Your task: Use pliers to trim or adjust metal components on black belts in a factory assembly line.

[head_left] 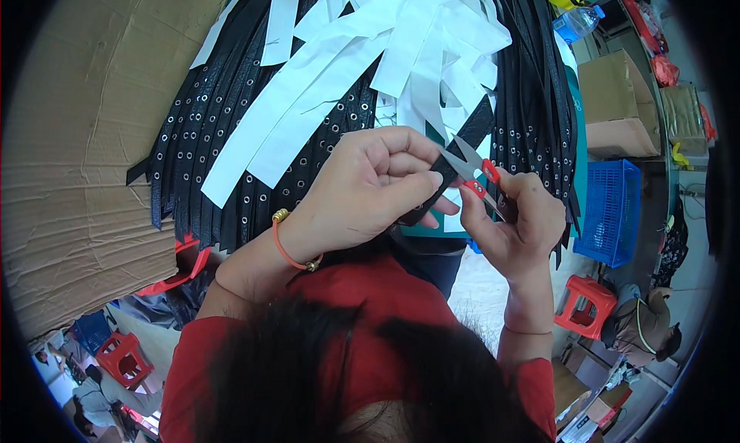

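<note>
Head view, looking down; the left hand (pixel 362 189) is clenched round the end of a black strap (pixel 455 154), its fingers pinching the strap just below the blades; the right hand (pixel 518 226) grips a pair of red-handled thread snips (pixel 472 169), whose open blades point toward eleven o'clock and straddle the strap's edge. The strap rises toward one o'clock, in front of a heap of black eyelet straps (pixel 231 158) overlaid with white paper strips (pixel 324 88). A clean cut appears to call for a taut strap, blades square to its edge, and fingertips clear of the points. At nine o'clock a flattened cardboard sheet (pixel 85 150) borders the heap; at three o'clock stand a blue plastic crate (pixel 613 212) and a cardboard box (pixel 617 108), at four o'clock a red stool (pixel 586 304); free room for the elbows seems to lie mainly toward six o'clock, near the body.
</note>
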Demonstrator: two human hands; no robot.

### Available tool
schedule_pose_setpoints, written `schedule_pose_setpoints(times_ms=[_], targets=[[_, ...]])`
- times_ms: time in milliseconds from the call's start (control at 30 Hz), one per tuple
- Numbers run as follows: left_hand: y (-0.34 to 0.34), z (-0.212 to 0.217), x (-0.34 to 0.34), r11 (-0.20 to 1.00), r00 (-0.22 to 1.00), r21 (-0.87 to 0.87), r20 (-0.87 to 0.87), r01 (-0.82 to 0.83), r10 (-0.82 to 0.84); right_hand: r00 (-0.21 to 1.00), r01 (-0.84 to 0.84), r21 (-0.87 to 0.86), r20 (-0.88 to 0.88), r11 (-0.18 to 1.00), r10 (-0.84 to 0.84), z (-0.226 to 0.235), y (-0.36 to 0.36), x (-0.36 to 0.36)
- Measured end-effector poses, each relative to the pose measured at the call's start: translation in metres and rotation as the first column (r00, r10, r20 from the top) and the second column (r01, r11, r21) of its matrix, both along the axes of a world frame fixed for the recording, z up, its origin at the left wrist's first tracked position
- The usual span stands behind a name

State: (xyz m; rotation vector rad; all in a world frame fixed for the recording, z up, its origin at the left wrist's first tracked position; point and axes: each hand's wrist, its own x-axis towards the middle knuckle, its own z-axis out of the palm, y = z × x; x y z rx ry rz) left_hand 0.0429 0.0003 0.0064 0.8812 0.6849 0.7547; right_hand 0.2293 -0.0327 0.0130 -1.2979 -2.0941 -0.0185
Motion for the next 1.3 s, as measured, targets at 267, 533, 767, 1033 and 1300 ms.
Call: schedule_pose_setpoints(times_ms=[267, 533, 767, 1033, 1300], targets=[[-0.004, -0.005, 0.015, 0.954, 0.979, 0.254, -0.082, -0.159, 0.185, 0.998, 0.039, -0.005, 0.058, 0.999, -0.038, 0.002, -0.004, 0.0], [-0.006, -0.006, 0.029, 0.936, 0.955, 0.222, -0.054, -0.273, 0.292, 0.98, 0.062, 0.03, 0.187, 0.998, -0.067, 0.006, -0.006, 0.001], [-0.003, -0.013, 0.032, 0.925, 0.943, 0.265, -0.115, -0.273, 0.312, 0.964, 0.06, 0.076, 0.255, 0.995, -0.077, 0.003, -0.005, 0.0], [0.002, -0.019, 0.032, 0.908, 0.93, 0.311, -0.145, -0.282, 0.338, 0.982, 0.064, 0.006, 0.179, 0.998, -0.064, -0.001, -0.004, -0.001], [0.003, -0.022, 0.036, 0.873, 0.92, 0.354, -0.075, -0.336, 0.385, 0.988, 0.076, 0.037, 0.133, 0.996, -0.08, -0.01, 0.0, -0.003]])
